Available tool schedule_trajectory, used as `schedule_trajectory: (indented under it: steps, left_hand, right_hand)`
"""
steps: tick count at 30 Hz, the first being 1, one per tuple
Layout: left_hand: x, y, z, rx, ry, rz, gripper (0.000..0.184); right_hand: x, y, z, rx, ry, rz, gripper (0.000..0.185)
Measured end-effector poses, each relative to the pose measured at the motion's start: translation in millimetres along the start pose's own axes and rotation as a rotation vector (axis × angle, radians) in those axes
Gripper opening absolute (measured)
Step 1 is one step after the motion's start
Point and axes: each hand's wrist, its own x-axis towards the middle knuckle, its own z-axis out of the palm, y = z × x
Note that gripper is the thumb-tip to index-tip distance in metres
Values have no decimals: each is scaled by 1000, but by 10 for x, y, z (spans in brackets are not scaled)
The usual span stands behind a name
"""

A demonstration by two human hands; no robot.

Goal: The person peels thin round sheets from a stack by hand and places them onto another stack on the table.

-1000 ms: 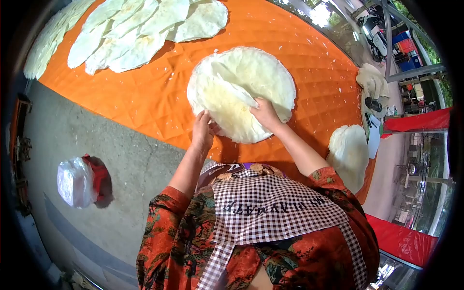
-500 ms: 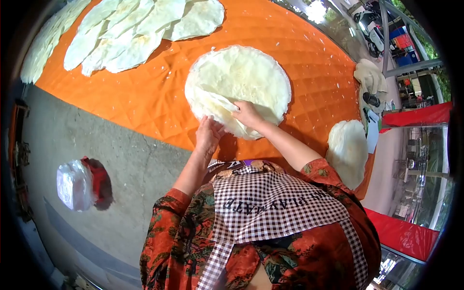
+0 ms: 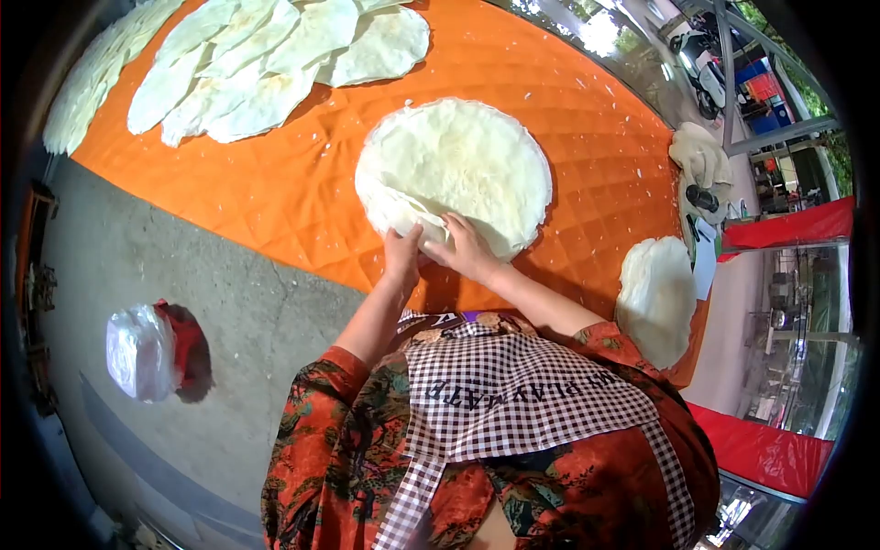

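A round pile of thin pale flatbread sheets lies on the orange cloth in front of me. At the pile's near left edge, a folded sheet is gathered between my hands. My left hand grips its near end, with the fingertips pointing up. My right hand lies against the fold from the right, its thumb toward my left hand and its fingers bent over the sheet. The undersides of both hands are hidden.
Overlapping flatbreads spread at the upper left, with another row beyond. A folded pale stack lies at the right, near a cloth and paper. A plastic-wrapped pack sits on a red stool.
The lifted sheet has been folded toward the near left edge of the pile. My right hand has moved left and nearer to me, close beside my left hand.
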Motion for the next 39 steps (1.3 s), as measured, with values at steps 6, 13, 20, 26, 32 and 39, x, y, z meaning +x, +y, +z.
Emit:
schedule_trajectory:
  steps: [6,13,20,26,32,39]
  left_hand:
    - [156,-163,-22,247,163,41,23]
    - [121,-72,44,257,274,-78,16]
    - [130,-98,29,245,255,-19,18]
    - [-82,50,8,-39,92,-23,23]
    - [-92,32,-60,94,65,-44,20]
    - [-171,169,76,2,-53,-62,16]
  right_hand:
    - [243,83,-18,-80,-112,216,21]
    - [1765,621,-2604,212,171,264,32]
    - [1886,-148,-3733,-399,194,-158,20]
    - [779,-83,-1561,-261,245,-218,16]
    - [241,146,-31,-305,9,-132,13]
    - [115,36,93,-294,204,-245,21]
